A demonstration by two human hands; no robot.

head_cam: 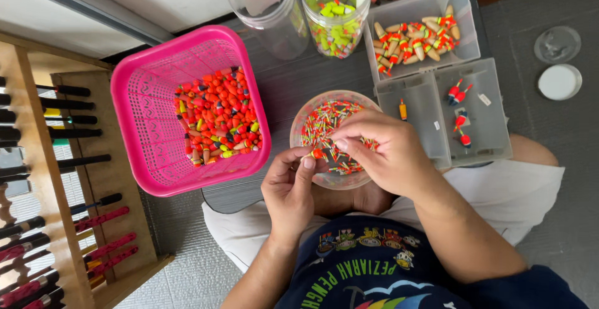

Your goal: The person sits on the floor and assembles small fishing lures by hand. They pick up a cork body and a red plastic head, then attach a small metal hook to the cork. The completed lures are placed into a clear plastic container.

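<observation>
My left hand (290, 190) pinches a small orange float bead (317, 154) between thumb and fingers, just over the near rim of a clear round bowl (304, 117) full of thin red, green and white sticks. My right hand (385, 153) reaches over the bowl's right side, fingertips pinched on one thin stick that meets the bead. Both hands sit above my lap. A pink plastic basket (143, 97) to the left holds many orange, red and yellow float bodies.
A clear compartment box (483, 134) with a few finished red floats lies right of the bowl. Behind stand a tray of tan floats (465, 50), two clear jars (268, 22), two round lids (560, 82). A wooden rack of rods (37, 159) fills the left.
</observation>
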